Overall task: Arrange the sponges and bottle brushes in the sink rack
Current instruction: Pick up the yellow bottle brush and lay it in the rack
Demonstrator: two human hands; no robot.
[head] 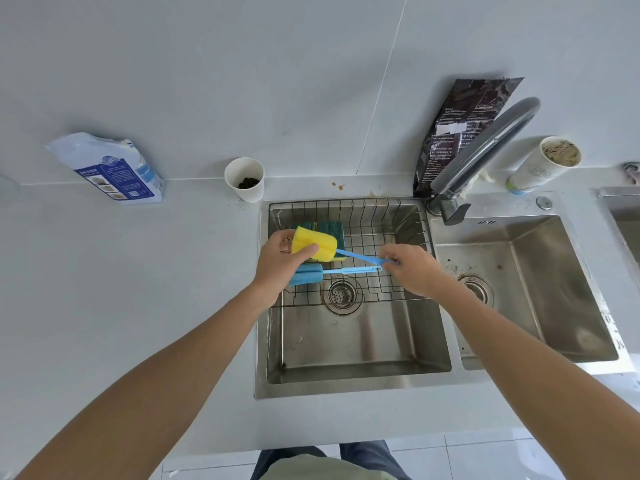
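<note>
A wire sink rack [388, 216] hangs across the far half of the left basin. In it lie green-and-yellow sponges [330, 229] at the left and a blue-headed bottle brush [306, 274] with a light blue handle. Above them I hold a yellow-headed bottle brush [317, 245] with both hands: my left hand [277, 265] grips its foam head, my right hand [412, 268] pinches the end of its blue handle.
A grey faucet [485, 154] arches between the left basin [346, 344] and the right basin [536, 289]. Along the wall stand a paper cup [245, 180], a dark bag [460, 133], a second cup [543, 164] and a blue-white packet [110, 168].
</note>
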